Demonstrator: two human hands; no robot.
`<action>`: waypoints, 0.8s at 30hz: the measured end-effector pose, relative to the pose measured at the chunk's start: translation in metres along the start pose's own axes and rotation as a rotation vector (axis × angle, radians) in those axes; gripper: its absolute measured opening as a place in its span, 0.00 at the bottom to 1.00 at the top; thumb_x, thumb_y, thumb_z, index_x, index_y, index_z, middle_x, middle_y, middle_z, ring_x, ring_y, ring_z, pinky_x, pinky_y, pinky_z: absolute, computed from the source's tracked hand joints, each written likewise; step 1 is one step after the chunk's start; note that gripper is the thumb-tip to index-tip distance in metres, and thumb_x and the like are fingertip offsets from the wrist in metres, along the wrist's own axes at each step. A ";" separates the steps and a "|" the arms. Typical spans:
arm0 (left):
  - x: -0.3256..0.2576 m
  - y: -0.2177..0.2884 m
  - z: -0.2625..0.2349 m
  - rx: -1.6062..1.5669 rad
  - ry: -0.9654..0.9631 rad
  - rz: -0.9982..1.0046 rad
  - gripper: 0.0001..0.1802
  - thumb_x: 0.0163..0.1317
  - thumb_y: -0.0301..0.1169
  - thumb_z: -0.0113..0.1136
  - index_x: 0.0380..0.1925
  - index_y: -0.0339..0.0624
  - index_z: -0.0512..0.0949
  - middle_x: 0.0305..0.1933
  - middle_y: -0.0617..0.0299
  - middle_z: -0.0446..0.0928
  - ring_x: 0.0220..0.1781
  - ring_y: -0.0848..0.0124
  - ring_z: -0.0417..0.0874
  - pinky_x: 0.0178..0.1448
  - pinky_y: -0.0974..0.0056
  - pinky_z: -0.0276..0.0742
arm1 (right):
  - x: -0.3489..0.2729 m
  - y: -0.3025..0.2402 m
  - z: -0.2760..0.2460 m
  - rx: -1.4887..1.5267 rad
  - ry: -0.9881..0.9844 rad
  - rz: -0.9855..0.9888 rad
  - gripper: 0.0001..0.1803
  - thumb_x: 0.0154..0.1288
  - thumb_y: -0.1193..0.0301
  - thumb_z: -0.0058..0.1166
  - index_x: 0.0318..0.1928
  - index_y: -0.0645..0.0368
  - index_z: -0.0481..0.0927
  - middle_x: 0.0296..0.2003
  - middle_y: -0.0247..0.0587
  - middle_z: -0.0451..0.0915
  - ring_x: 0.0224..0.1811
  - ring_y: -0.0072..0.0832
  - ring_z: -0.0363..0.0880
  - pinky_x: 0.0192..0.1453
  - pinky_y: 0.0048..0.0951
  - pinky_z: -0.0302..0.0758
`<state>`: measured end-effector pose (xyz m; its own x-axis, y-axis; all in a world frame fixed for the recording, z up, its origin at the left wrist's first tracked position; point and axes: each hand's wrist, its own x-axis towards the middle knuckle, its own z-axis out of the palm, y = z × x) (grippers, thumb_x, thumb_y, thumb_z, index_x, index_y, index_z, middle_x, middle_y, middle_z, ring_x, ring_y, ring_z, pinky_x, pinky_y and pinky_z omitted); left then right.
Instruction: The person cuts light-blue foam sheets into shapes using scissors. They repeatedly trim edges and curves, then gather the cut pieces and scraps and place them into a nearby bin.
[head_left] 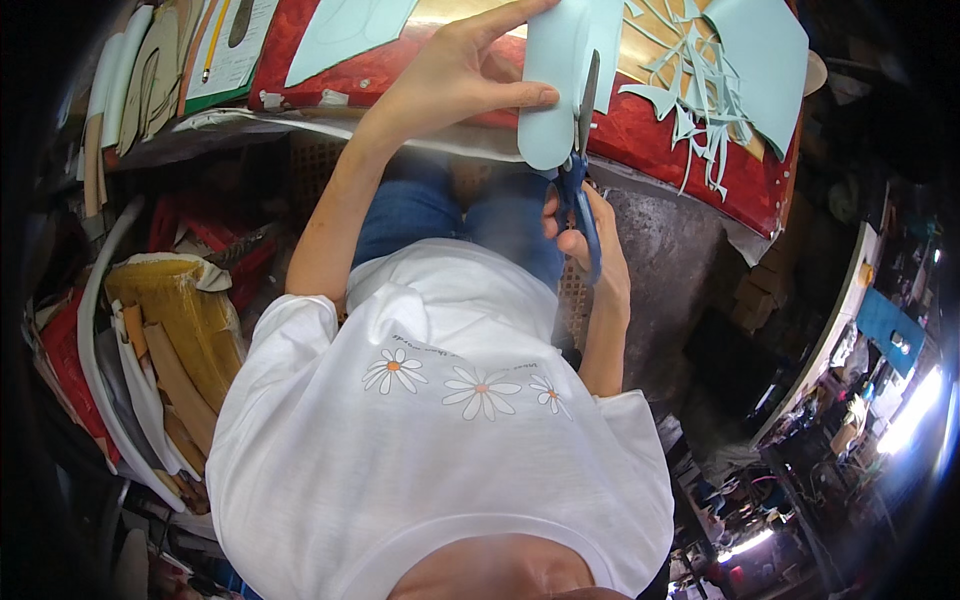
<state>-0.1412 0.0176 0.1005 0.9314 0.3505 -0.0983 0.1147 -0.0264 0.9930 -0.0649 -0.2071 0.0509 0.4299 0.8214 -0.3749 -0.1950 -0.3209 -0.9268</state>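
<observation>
Red worktop [690,150] (pale offcuts [700,70] strewn), cluttered workshop around.

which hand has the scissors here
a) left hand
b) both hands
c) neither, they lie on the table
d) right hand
d) The right hand has its fingers through the blue handles of the scissors, blades up into the pale blue sheet, which the left hand pinches.
</observation>
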 end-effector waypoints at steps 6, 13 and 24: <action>-0.002 0.002 0.009 -0.195 0.020 -0.022 0.45 0.52 0.22 0.65 0.68 0.38 0.51 0.27 0.59 0.80 0.26 0.79 0.79 0.30 0.76 0.74 | 0.002 -0.003 0.001 -0.053 0.008 -0.006 0.51 0.24 0.28 0.61 0.39 0.61 0.71 0.26 0.29 0.69 0.28 0.16 0.69 0.30 0.17 0.63; -0.004 0.004 0.008 -0.119 -0.001 -0.012 0.45 0.52 0.21 0.65 0.67 0.37 0.50 0.30 0.57 0.81 0.27 0.79 0.79 0.30 0.76 0.75 | 0.001 -0.001 -0.004 -0.014 -0.042 0.012 0.48 0.25 0.38 0.72 0.42 0.61 0.71 0.31 0.31 0.70 0.33 0.20 0.69 0.39 0.23 0.67; -0.002 -0.001 0.006 -0.116 -0.059 0.061 0.45 0.51 0.21 0.66 0.67 0.36 0.52 0.38 0.55 0.80 0.30 0.78 0.80 0.33 0.75 0.76 | 0.000 0.004 -0.005 -0.048 -0.064 0.026 0.48 0.25 0.35 0.69 0.41 0.61 0.72 0.30 0.30 0.70 0.31 0.20 0.69 0.37 0.23 0.67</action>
<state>-0.1411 0.0113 0.0995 0.9544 0.2962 -0.0377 0.0196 0.0640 0.9978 -0.0609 -0.2107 0.0474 0.3677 0.8406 -0.3977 -0.1622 -0.3631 -0.9175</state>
